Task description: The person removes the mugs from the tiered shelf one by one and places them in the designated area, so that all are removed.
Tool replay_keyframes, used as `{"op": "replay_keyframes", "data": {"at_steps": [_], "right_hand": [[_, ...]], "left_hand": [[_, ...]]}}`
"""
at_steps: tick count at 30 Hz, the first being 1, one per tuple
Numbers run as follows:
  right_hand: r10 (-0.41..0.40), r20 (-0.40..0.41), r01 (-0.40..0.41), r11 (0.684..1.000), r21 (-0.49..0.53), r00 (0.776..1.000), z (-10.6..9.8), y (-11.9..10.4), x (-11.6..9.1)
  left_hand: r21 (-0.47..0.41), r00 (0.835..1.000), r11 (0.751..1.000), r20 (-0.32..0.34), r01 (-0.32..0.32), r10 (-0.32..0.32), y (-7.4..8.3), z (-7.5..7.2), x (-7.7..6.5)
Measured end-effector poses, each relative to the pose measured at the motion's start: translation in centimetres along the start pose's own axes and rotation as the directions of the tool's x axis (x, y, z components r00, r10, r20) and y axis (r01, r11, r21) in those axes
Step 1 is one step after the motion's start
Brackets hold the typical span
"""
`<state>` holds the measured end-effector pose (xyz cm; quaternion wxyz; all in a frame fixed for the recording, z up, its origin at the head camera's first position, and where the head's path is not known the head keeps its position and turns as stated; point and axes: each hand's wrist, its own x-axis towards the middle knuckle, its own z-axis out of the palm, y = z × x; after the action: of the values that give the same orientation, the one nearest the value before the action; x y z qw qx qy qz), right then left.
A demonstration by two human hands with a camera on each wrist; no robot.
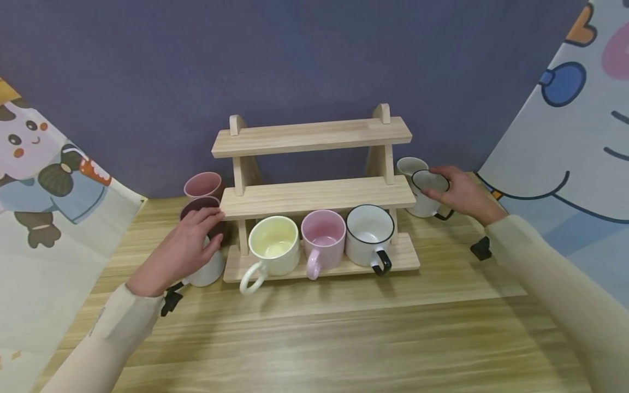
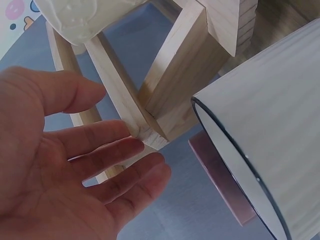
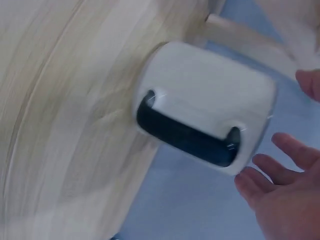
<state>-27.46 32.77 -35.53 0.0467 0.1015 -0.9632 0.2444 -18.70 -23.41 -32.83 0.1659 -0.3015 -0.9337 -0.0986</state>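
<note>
My left hand (image 1: 179, 254) reaches over several mugs to the left end of the wooden shelf stand (image 1: 314, 197). Its fingers lie near the middle tier's end, loosely extended and holding nothing. Below this hand is a white mug (image 1: 208, 270); its dark rim shows in the left wrist view, close to the palm. A pink mug (image 1: 203, 182) and a darker mug (image 1: 196, 204) stand behind. At the right, my right hand (image 1: 464, 194) is at the rim of a white mug with a black handle (image 3: 200, 95). Its thumb and fingers are spread apart.
On the bottom tier sit a cream-yellow mug (image 1: 275, 248), a pink mug (image 1: 324, 240) and a white mug with a black rim (image 1: 368, 234). Another pale mug (image 1: 410, 164) stands behind the right-hand one. A dark blue wall (image 1: 314, 60) rises close behind the stand.
</note>
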Motion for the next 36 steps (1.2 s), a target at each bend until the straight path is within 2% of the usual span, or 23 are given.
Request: {"op": "replay_keyframes", "data": {"at_steps": [5, 9, 14, 18, 21, 27, 29, 36], "right_hand": [[-0.052, -0.094, 0.052, 0.999, 0.005, 0.994, -0.7, -1.9, -1.4], [-0.106, -0.161, 0.111, 0.994, 0.019, 0.981, -1.2, -3.3, -2.7], [-0.191, -0.196, 0.201, 0.979, 0.035, 0.962, -1.5, -6.0, -4.4], [-0.278, -0.209, 0.284, 0.959, -0.001, 0.938, -1.1, -8.4, -5.5], [-0.333, -0.192, 0.334, 0.942, -0.029, 0.923, -0.5, -10.2, -6.0], [-0.339, -0.07, 0.335, 0.94, -0.07, 0.938, 0.8, -13.6, -6.9], [-0.353, -0.045, 0.349, 0.934, -0.076, 0.935, 1.3, -14.4, -7.0], [-0.376, -0.033, 0.37, 0.922, -0.11, 0.926, 2.4, -15.7, -6.9]], "left_hand": [[0.0, 1.0, 1.0, -0.015, -0.012, 0.012, -0.1, -0.1, 0.0], [-0.007, 0.999, 1.0, -0.026, -0.02, 0.019, -0.1, -0.2, 0.0], [-0.008, 0.999, 1.0, -0.039, -0.028, 0.028, -0.2, -0.2, 0.0], [-0.001, 0.999, 1.0, -0.044, -0.031, 0.031, -0.3, -0.2, 0.0], [-0.003, 0.999, 1.0, -0.044, -0.028, 0.028, -0.3, -0.2, 0.0], [-0.003, 0.999, 1.0, -0.047, -0.025, 0.024, -0.4, -0.2, 0.0], [-0.003, 0.999, 1.0, -0.044, -0.021, 0.021, -0.4, -0.2, 0.0], [-0.003, 1.0, 1.0, -0.031, -0.004, 0.004, -0.3, -0.2, 0.1]]}}
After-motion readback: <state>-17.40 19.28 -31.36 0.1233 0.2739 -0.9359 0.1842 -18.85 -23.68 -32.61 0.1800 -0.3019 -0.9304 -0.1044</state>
